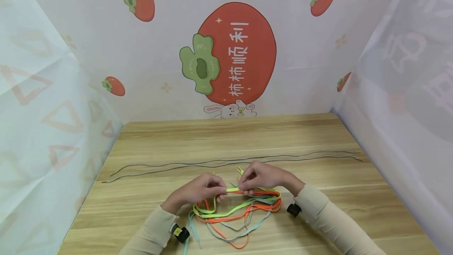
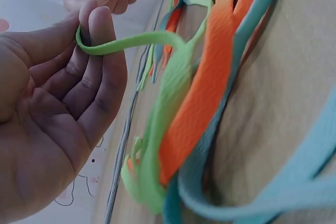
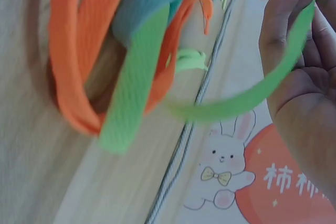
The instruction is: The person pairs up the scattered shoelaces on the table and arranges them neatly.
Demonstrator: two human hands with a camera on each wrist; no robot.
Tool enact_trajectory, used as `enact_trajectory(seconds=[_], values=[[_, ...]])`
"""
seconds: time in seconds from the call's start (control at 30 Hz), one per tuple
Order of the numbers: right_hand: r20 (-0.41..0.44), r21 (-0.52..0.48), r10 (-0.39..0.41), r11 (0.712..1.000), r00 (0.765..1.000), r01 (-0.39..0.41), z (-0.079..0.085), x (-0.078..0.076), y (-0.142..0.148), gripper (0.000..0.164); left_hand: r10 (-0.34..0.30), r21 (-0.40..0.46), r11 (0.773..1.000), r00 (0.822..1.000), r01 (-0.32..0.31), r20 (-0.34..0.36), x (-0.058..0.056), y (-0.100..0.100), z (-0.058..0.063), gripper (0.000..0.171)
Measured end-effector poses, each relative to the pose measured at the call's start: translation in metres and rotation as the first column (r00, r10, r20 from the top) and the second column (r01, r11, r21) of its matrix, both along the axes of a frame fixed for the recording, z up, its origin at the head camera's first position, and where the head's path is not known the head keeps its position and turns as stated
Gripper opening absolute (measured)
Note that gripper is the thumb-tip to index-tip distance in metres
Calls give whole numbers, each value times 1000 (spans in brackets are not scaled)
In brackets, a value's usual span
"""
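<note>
Both hands pinch one bright green shoelace (image 1: 232,189) between thumb and fingertips, with a short stretch of it running from one hand to the other. My left hand (image 1: 201,189) is at the left end of this stretch, its palm facing the camera in the left wrist view. Close by on the right is my right hand (image 1: 263,176); in the right wrist view a green strip (image 3: 262,85) hangs from its fingertips. Beneath both hands lies a loose tangle of flat laces: more green, an orange lace (image 2: 197,114) and a light blue lace (image 2: 252,19).
Two thin grey laces (image 1: 209,164) lie stretched side by side across the wooden table (image 1: 226,133), beyond the hands. Light blue lace ends (image 1: 194,233) trail toward the near edge by the left wrist. Printed cloth walls (image 1: 297,50) enclose the table at the back and sides.
</note>
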State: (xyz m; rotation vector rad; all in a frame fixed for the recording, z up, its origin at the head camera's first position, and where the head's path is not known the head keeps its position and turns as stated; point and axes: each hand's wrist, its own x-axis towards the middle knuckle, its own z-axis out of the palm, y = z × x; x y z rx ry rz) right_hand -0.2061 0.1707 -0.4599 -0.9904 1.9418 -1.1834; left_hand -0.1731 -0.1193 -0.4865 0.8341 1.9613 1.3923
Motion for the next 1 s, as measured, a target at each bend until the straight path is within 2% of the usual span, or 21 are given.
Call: enact_trajectory(seconds=[0.1,0.27,0.47,0.63,0.83,1.0], values=[[15,0,-3,1000,1000,3,3,0,6,23,-6,2,1000,1000,5,10,-1,-8,2,34],[51,11,-1,1000,999,0,7,1,15,23,-18,-5,1000,1000,18,-13,-2,-18,5,34],[22,11,0,1000,1000,0,9,1,28,25,-6,-26,1000,1000,5,-28,-1,-30,6,33],[-12,22,-20,1000,1000,20,9,1,39,26,8,-11,1000,1000,-9,-27,1,-42,4,33],[-2,51,-46,998,999,46,11,3,53,27,7,15,1000,1000,-7,-29,2,-55,4,33],[-1,58,-68,996,998,67,13,3,66,26,32,-5,999,999,-32,-17,3,-67,8,33]])
